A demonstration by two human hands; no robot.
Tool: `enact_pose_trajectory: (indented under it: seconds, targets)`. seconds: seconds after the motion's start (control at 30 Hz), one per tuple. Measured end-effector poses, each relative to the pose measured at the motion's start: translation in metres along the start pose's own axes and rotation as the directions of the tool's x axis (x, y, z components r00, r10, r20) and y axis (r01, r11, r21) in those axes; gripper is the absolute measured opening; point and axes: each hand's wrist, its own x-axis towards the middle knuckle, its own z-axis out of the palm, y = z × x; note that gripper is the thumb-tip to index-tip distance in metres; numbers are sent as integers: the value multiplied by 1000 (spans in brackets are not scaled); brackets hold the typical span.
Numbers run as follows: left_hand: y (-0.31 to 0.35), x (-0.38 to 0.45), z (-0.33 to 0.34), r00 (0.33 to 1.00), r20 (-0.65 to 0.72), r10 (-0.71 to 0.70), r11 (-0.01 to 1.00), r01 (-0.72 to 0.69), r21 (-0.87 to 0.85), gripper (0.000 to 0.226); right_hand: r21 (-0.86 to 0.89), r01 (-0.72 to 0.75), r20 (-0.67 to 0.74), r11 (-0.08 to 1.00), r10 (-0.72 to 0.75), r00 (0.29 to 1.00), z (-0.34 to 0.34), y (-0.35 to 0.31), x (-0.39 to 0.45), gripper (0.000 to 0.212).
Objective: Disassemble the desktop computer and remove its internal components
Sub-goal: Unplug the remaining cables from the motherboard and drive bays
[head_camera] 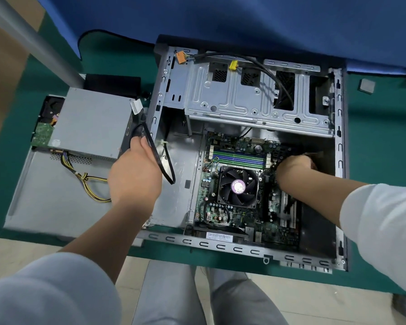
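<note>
Green table [373, 160] bears opened computer case [244, 248].

Head view, steeply downward (close, seemingly).

Left hand [134, 174] at centre left of the frame, fingers curled and gripping, forearm rising from lower left; right hand [295, 167] at centre right, knuckles up, fingers tucked under, sleeved arm entering from right edge.

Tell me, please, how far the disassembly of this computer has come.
Done: the power supply lies outside on the removed side panel. In hand: the left hand holds a black flat cable; the right hand reaches in at the motherboard. Left: motherboard, CPU fan, memory sticks.
</note>
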Motion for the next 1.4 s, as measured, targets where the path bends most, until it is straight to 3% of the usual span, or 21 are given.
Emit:
enact_pose_trajectory:
  seconds: [0.2,0.5,0.93,1.13,1.2,1.27,1.33,1.4]
  targets:
    - [-1,1,2,1000,-12,-1,1000,2,28,34,55,-78,-35,995,80,996,1,-10,1,41]
    - [-1,1,2,1000,-9,17,999,-16,42,32,-227,126,-105,966,-153,983,6,14,9,34]
    - [0,1,0,1000,-6,16,999,-16,46,37,-224,145,-202,964,-191,961,10,18,7,32]
    - [0,0,1,1000,-21,13,999,-12,53,36,-359,142,-145,922,-205,968,12,14,17,35]
    - [0,-1,1,1000,-24,8,998,-6,55,35,-386,220,-87,896,-273,958,11,4,19,36]
    - [0,-1,0,1000,-26,5,999,-3,53,35,-261,265,-60,928,-290,955,4,2,15,35]
    - [0,-1,1,1000,-29,5,999,-4,50,35,-107,101,-129,989,-115,985,2,8,7,34]
    - [0,0,1,1000,-28,9,999,-7,47,36,-136,77,-162,988,-99,982,6,13,4,33]
